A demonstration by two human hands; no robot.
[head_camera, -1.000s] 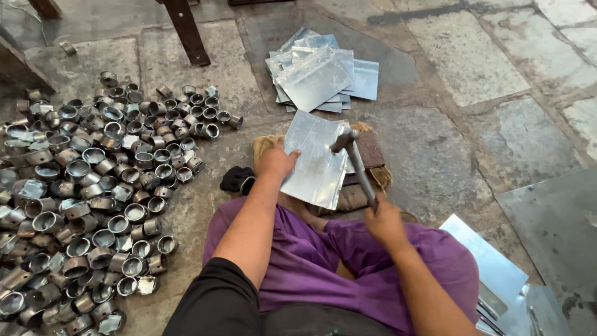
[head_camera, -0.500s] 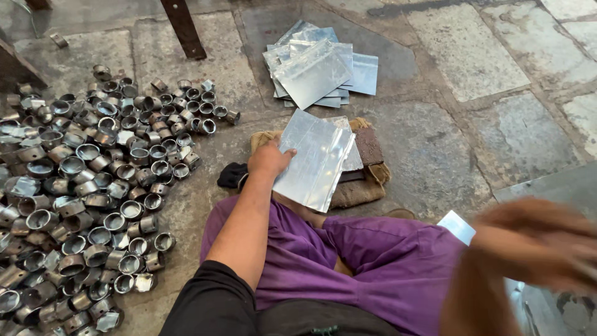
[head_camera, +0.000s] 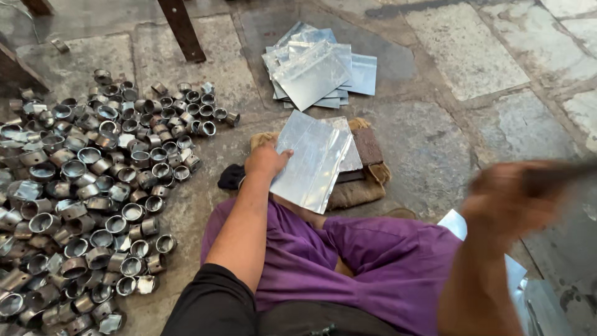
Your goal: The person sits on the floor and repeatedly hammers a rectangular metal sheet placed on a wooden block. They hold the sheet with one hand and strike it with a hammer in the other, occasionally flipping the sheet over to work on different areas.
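The left hand [head_camera: 266,160] stays pressed flat on the near edge of the metal sheet [head_camera: 313,158], fingers spread along its left side, just as it was a second ago. The sheet lies tilted over a dark block [head_camera: 367,146] on a folded burlap pad [head_camera: 357,190], in front of the purple-clad legs. The right hand [head_camera: 507,202] has changed most: a second ago it held a hammer over the sheet, and now it is swung well out to the right, blurred, closed around a dark handle [head_camera: 559,173]. The heap of small metal rings [head_camera: 87,186] on the stone floor [head_camera: 460,56] and the stack of sheets [head_camera: 317,68] beyond lie as before.
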